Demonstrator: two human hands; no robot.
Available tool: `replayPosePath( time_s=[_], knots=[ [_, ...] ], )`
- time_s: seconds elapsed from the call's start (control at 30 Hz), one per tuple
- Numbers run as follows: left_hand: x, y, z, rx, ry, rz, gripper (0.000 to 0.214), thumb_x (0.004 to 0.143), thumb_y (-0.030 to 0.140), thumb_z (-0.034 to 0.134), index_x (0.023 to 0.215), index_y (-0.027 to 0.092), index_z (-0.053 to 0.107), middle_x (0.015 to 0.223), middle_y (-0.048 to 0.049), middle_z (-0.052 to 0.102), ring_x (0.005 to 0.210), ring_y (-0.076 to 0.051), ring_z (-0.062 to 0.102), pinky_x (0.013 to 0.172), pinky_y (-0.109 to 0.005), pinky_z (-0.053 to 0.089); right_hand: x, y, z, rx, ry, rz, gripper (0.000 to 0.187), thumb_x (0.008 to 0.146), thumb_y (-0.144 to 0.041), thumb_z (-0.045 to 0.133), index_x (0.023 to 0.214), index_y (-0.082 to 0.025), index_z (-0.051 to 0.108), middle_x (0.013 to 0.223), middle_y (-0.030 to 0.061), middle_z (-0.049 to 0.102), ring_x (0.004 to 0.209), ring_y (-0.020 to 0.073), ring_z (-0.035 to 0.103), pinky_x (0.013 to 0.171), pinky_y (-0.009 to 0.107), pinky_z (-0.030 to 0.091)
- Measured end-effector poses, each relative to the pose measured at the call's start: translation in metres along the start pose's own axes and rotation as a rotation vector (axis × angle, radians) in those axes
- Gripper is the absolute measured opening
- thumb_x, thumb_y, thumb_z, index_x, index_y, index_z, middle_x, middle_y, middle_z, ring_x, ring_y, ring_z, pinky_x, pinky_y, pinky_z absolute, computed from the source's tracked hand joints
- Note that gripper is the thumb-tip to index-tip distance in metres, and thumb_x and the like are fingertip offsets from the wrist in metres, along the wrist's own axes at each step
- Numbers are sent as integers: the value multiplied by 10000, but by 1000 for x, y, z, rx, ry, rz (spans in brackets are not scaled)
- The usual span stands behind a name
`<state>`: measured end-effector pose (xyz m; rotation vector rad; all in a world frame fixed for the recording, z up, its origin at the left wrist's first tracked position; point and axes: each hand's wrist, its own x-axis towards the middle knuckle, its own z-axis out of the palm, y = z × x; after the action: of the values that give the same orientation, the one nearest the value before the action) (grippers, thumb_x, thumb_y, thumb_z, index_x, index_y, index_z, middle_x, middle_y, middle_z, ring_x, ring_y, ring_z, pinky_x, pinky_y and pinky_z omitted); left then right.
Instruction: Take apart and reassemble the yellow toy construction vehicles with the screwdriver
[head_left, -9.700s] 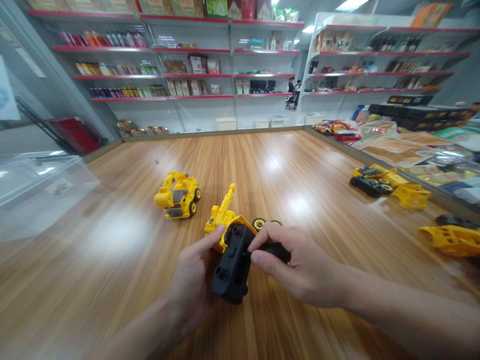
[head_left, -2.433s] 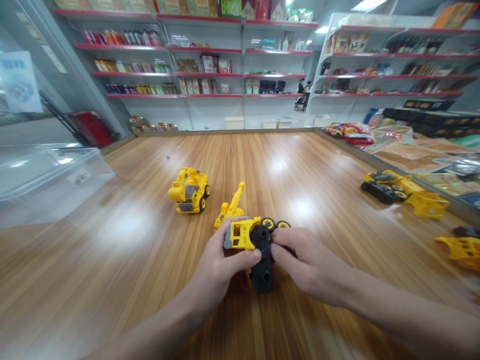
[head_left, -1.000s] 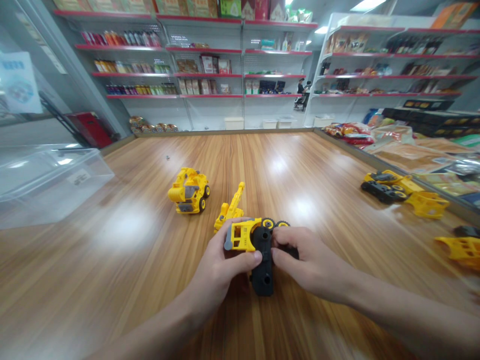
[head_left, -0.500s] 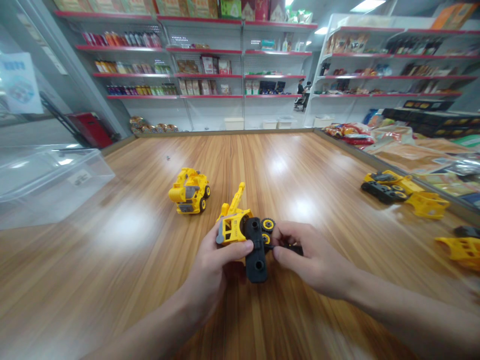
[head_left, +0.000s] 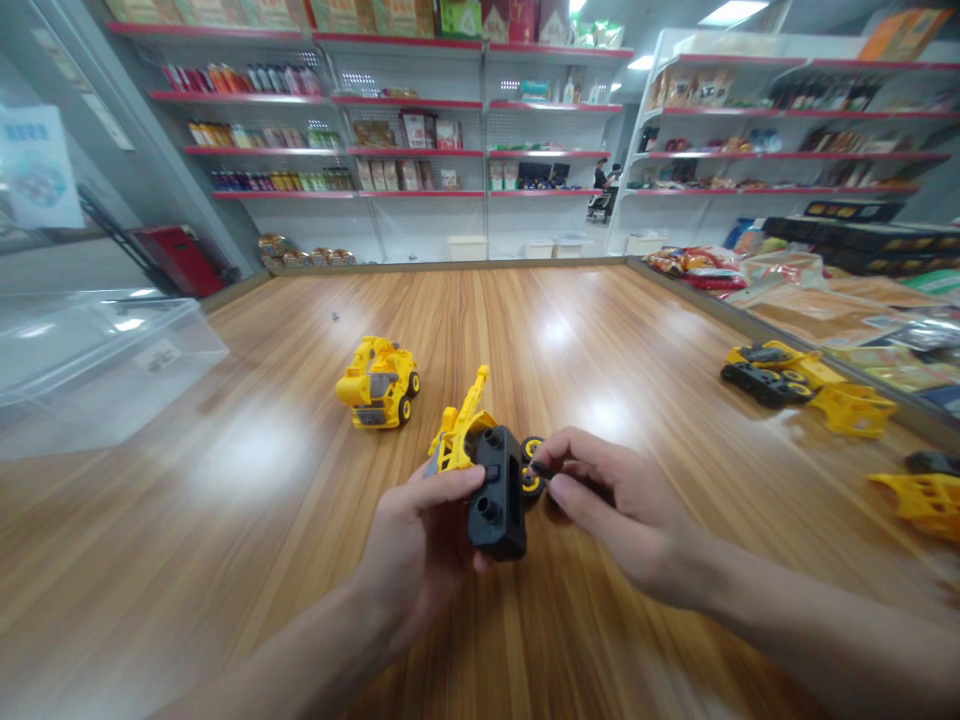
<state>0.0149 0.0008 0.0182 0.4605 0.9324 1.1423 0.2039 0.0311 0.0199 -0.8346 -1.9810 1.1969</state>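
My left hand (head_left: 420,520) is closed around a toy construction vehicle with a yellow body and boom (head_left: 466,415). Its black chassis base (head_left: 496,500) is turned toward me, tilted, with round posts on it and the left thumb pressed on its edge. Just right of the base are two black wheels with yellow hubs (head_left: 531,482); whether they are fixed to it I cannot tell. My right hand (head_left: 611,495) pinches a small black part (head_left: 541,469) beside the wheels, mostly hidden by the fingers. Another yellow toy vehicle (head_left: 377,385) stands upright beyond my left hand.
On the wooden table (head_left: 262,560), more yellow and black toy parts (head_left: 851,408) lie at the right, with another yellow piece (head_left: 922,500) nearer. A clear plastic bin (head_left: 97,370) is at the left. Packaged goods (head_left: 810,290) line the right edge; stocked shelves stand behind.
The vehicle in my left hand has tilted and shifted slightly left, showing more of the chassis side. My right fingers have moved slightly up, and the black part's tip now shows between them.
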Motion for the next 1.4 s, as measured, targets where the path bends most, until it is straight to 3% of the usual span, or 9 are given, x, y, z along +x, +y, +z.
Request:
replayPosePath(
  time_s=[0.2,0.33,0.4,0.53,0.67,0.8,0.97,1.2,1.4],
  knots=[
    [0,-1,-1,-34,-52,-31,208,724,259,693,867,109,671,662,-45,653,481,-119,563,353,-193,392,-2,-1,2,-12,49,-52,238,961,-263,486,1186,-195,528,769,-2,524,655,119,498,582,252,417],
    [-2,-3,-1,-14,-75,6,196,754,253,701,901,128,667,690,-33,659,507,-121,577,389,-205,438,-1,-5,1,19,26,4,801,748,-352,787,1414,-238,357,762,-41,518,621,114,503,530,224,403],
    [-3,-3,1,14,-114,15,222,763,253,711,952,144,666,752,-40,688,534,-128,596,421,-217,461,1,-7,2,19,-14,13,978,635,-353,869,1446,-255,332,898,-5,609,752,150,596,636,248,481],
    [-3,-3,5,48,-145,20,299,781,239,710,1065,163,653,961,-91,729,710,-190,678,498,-234,481,4,-7,4,-17,-74,-4,816,687,-347,829,1384,-249,416,1133,49,651,983,207,639,867,332,504],
    [0,-5,6,38,-133,35,310,819,218,677,1121,167,627,1008,-105,727,766,-198,692,546,-232,497,4,-5,2,-123,-40,22,743,716,-347,790,1358,-219,437,1051,45,667,874,196,645,763,312,517],
    [4,-7,3,20,-181,56,228,871,215,616,1091,156,619,1048,-114,710,723,-175,682,541,-235,505,4,-6,-3,-154,1,-7,500,810,-250,677,1284,-213,521,922,22,667,745,154,608,657,269,477],
    [5,-6,-1,-9,-192,46,302,898,207,592,1199,193,574,1100,-114,686,901,-240,692,640,-285,546,5,-2,-8,11,54,11,181,908,-312,575,1005,-171,636,756,4,611,634,115,531,550,233,398],
    [7,-7,-1,-13,-207,32,332,919,234,568,1245,177,540,1108,-132,675,904,-253,700,696,-320,563,11,11,-10,428,137,166,213,870,-356,627,854,-144,625,608,-43,447,473,52,360,420,193,224],
    [10,-11,-1,45,-174,23,276,907,249,591,1159,138,567,1092,-147,670,851,-236,705,708,-322,568,18,12,-14,737,243,378,329,850,-388,577,638,-175,443,539,-50,395,399,50,311,397,222,156]
  ],
)
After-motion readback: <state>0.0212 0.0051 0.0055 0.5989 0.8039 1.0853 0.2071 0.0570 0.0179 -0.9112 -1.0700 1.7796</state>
